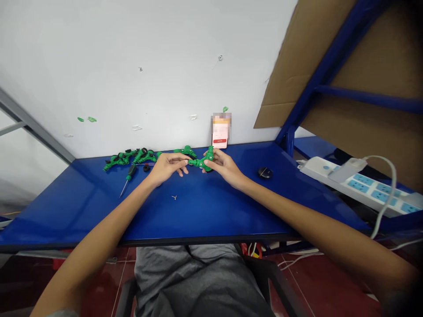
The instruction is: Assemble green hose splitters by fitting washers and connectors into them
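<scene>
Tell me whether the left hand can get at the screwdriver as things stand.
Probably yes. The screwdriver lies just left of the left hand on the blue table, only a small black ring between. But that hand grips the green fitting with the right hand.

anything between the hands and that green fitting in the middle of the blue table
Nothing visible does: the left hand and the right hand both hold the green fitting, one at each end. The screwdriver lies off to the left and the small screw nearer the person, both apart from the hands.
</scene>
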The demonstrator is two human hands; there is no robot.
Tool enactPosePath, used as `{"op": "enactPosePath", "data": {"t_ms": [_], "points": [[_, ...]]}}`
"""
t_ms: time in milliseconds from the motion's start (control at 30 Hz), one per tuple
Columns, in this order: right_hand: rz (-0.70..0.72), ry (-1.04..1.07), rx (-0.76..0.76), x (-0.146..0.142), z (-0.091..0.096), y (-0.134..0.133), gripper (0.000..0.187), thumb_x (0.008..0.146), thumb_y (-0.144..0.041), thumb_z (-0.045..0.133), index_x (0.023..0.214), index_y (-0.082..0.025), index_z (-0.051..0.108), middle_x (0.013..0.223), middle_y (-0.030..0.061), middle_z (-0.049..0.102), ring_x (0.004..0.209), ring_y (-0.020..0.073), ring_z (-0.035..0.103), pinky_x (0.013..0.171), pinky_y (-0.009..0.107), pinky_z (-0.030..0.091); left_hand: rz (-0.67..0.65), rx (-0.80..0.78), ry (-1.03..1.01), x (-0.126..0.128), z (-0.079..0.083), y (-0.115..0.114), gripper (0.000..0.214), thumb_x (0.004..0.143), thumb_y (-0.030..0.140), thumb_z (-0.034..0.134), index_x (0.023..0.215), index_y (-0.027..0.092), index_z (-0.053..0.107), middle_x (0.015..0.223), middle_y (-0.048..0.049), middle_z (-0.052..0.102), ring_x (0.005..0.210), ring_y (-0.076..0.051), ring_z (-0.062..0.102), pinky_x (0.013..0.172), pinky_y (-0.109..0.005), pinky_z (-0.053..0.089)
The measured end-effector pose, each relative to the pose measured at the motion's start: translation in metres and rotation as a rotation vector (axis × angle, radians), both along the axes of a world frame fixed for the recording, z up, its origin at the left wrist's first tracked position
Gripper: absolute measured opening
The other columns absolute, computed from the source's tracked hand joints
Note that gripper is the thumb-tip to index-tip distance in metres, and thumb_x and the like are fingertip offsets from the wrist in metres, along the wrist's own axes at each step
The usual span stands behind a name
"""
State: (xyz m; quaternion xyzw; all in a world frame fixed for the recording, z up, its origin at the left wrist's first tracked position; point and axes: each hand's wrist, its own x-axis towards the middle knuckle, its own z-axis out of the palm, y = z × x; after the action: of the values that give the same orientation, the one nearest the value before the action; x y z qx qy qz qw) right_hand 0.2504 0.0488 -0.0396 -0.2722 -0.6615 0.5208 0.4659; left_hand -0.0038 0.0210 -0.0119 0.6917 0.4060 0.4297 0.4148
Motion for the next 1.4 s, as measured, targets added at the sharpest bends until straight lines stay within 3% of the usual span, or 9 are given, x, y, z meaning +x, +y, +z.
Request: {"op": "enactPosePath", "data": {"t_ms": [167, 333, 500, 633, 733, 900, 1200, 1400], "points": [[-0.027, -0.028, 0.008, 0.000, 0.000, 0.002, 0.051, 0.082, -0.064, 0.088, 0.105, -0.028, 0.061, 0.104, 0.0032, 0.074, 0.081, 0.0232, 0.077, 0.086, 0.048, 0.066, 0.021, 0.082, 0.022, -0.003, 0.006, -0.002, 0.025, 0.091, 0.039, 0.082, 0.106, 0.020, 0.089, 0.091, -0.0069, 0.078, 0.062, -0.012, 0.067, 0.068, -0.032, 0.062], [-0.056, -0.036, 0.007, -0.003, -0.002, 0.003, 0.050, 0.078, -0.060, 0.091, 0.101, -0.028, 0.060, 0.100, 0.0033, 0.073, 0.080, 0.0241, 0.076, 0.082, 0.049, 0.066, 0.030, 0.107, 0.081, -0.004, 0.005, 0.000, 0.030, 0.095, 0.039, 0.079, 0.117, 0.021, 0.088, 0.083, -0.0058, 0.075, 0.062, -0.013, 0.067, 0.067, -0.031, 0.062], [-0.105, -0.022, 0.003, -0.004, -0.004, 0.006, 0.050, 0.078, -0.061, 0.090, 0.100, -0.029, 0.059, 0.100, 0.0031, 0.072, 0.081, 0.0236, 0.075, 0.082, 0.048, 0.066, 0.001, 0.209, 0.176, -0.005, 0.002, 0.002, 0.037, 0.102, 0.045, 0.071, 0.129, 0.022, 0.083, 0.112, -0.0113, 0.077, 0.064, -0.010, 0.068, 0.068, -0.029, 0.063], [-0.127, -0.019, 0.001, -0.003, -0.006, 0.008, 0.051, 0.077, -0.063, 0.090, 0.099, -0.029, 0.058, 0.102, 0.0037, 0.072, 0.083, 0.0236, 0.075, 0.082, 0.047, 0.067, -0.015, 0.286, 0.188, -0.003, -0.006, 0.005, 0.043, 0.108, 0.050, 0.061, 0.133, 0.022, 0.081, 0.120, -0.0126, 0.074, 0.071, -0.010, 0.068, 0.069, -0.027, 0.063], [-0.138, -0.030, 0.010, -0.004, -0.007, 0.008, 0.053, 0.076, -0.063, 0.091, 0.099, -0.029, 0.058, 0.100, 0.0029, 0.072, 0.081, 0.0233, 0.075, 0.080, 0.046, 0.067, 0.018, 0.287, 0.144, -0.001, -0.015, 0.009, 0.039, 0.105, 0.048, 0.067, 0.128, 0.021, 0.083, 0.120, -0.0124, 0.073, 0.075, -0.013, 0.069, 0.067, -0.027, 0.063], [-0.145, -0.050, 0.036, -0.005, -0.007, 0.004, 0.052, 0.078, -0.064, 0.090, 0.099, -0.028, 0.058, 0.099, 0.0028, 0.073, 0.079, 0.0244, 0.077, 0.079, 0.047, 0.066, 0.084, 0.289, 0.113, -0.001, -0.021, 0.012, 0.032, 0.101, 0.046, 0.075, 0.120, 0.024, 0.086, 0.113, -0.0084, 0.077, 0.065, -0.011, 0.064, 0.063, -0.027, 0.060], [-0.200, -0.057, 0.057, -0.004, -0.003, 0.000, 0.050, 0.080, -0.062, 0.089, 0.098, -0.029, 0.056, 0.104, 0.0042, 0.074, 0.080, 0.0251, 0.078, 0.079, 0.047, 0.066, 0.045, 0.384, 0.230, 0.002, -0.010, 0.001, 0.039, 0.111, 0.045, 0.058, 0.133, 0.022, 0.081, 0.108, -0.0091, 0.077, 0.067, -0.012, 0.067, 0.067, -0.027, 0.060], [-0.193, -0.064, 0.088, -0.005, -0.003, -0.004, 0.048, 0.082, -0.060, 0.088, 0.098, -0.029, 0.056, 0.100, 0.0034, 0.074, 0.082, 0.0268, 0.080, 0.080, 0.048, 0.066, 0.054, 0.264, 0.076, 0.000, -0.008, 0.004, 0.029, 0.096, 0.040, 0.079, 0.118, 0.023, 0.087, 0.115, -0.0109, 0.077, 0.073, -0.013, 0.069, 0.065, -0.029, 0.063]]}}
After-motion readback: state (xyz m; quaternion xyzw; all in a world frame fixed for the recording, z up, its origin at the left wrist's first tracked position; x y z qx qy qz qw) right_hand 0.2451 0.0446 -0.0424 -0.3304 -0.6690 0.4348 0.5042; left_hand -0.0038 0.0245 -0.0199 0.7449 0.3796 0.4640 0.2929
